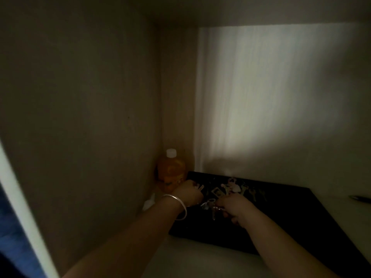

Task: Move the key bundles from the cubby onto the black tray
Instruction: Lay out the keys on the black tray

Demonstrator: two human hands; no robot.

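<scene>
You are looking down into a dim cubby with pale walls, a patch of light falling on the right wall. A black tray (291, 223) lies on the cubby floor, and both your bare hands reach over its near left part.

Your left hand (187, 194), with a silver bangle (177, 205) on the wrist, is curled closed at the tray's left edge; something pale pokes out beyond the knuckles, likely a key tag, but the dark makes it hard to be sure. Your right hand (233, 207) is closed on a bunch of keys (210, 206), whose metal ring and blades hang from your fingers just over the tray.

More key bundles (230, 187) with pale tags already lie on the tray, just past your hands. An orange drink bottle (170, 171) with a white cap stands in the back corner, just beside your left hand. A dark pen (360, 198) lies on the floor at the far right.

The risks, as I judge them: the hanging keys could snag the bundles already laid down and drag them off. Your left hand could knock the bottle over if it swings back. In this poor light, a bundle could land half over the tray's edge and slide off.
</scene>
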